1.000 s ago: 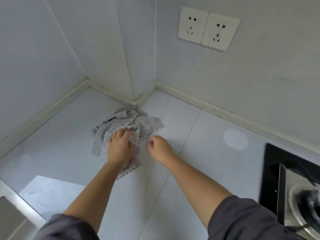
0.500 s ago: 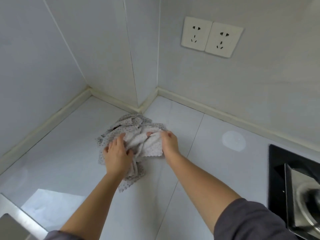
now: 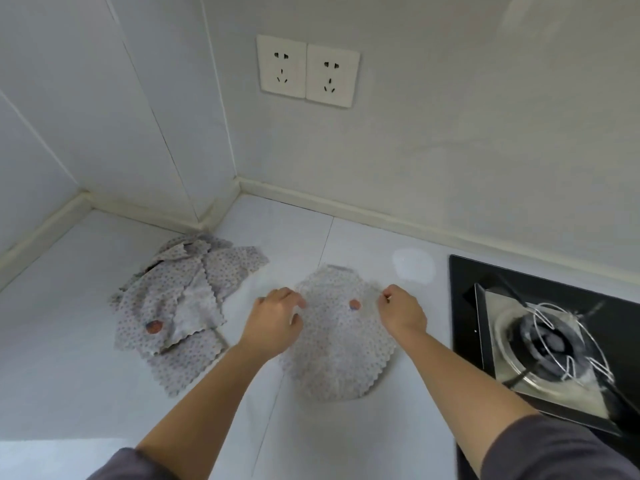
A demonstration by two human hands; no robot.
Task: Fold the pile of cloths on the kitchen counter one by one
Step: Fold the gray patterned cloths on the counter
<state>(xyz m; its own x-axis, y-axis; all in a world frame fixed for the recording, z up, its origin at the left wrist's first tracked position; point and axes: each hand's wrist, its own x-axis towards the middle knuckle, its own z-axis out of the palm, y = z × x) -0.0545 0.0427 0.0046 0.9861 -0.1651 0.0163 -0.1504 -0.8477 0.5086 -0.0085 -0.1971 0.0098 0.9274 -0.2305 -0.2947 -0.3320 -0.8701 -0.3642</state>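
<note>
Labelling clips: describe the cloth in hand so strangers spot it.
Find the gas stove at right. Left of it is a dotted cloth, spread alone. Unlike the crumpled pile farther left, left hand and right hand pinch its far edge.

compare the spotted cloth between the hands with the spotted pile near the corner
The single grey spotted scalloped cloth is spread out nearly flat; the crumpled pile of grey spotted cloths is overlapped and creased. The left hand and right hand pinch the single cloth's far edge; nothing touches the pile. Both have dots, wavy edges and a reddish round mark.
</note>
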